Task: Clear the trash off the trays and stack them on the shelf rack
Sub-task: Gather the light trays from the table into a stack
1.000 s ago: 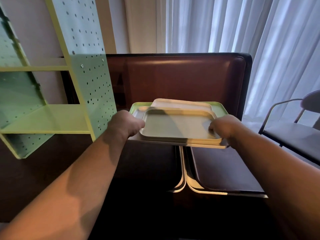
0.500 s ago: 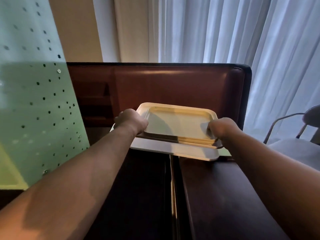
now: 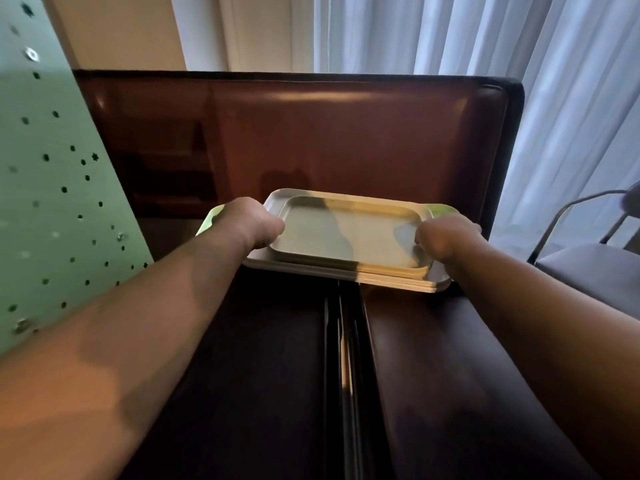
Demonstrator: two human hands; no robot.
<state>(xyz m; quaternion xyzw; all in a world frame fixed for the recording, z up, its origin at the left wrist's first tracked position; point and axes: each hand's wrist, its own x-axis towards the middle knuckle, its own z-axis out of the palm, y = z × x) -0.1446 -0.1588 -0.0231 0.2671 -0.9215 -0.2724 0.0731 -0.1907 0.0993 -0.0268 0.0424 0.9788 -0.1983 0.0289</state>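
I am seeing the left hand [image 3: 256, 221] curling tight around the left edge of the trays [image 3: 349, 237], while the right hand [image 3: 445, 237] is clamping their right edge. The stacked trays are hanging above the dark bench [image 3: 450, 375], before a brown seatback [image 3: 329, 133]. The rack [image 3: 52, 188] is standing at left.

The stack of pale cream and green plastic trays [image 3: 349, 237] fills the gap ahead, with the tall brown leather booth back [image 3: 329, 133] rising just behind it and closing the way forward. On the left the mint-green perforated metal shelf panel [image 3: 52, 188] stands near the left forearm, narrowing that side. To the right, the grey metal-framed chair [image 3: 595, 258] stands just beside the dark glossy tabletops [image 3: 259, 375], which lie bare below both arms.
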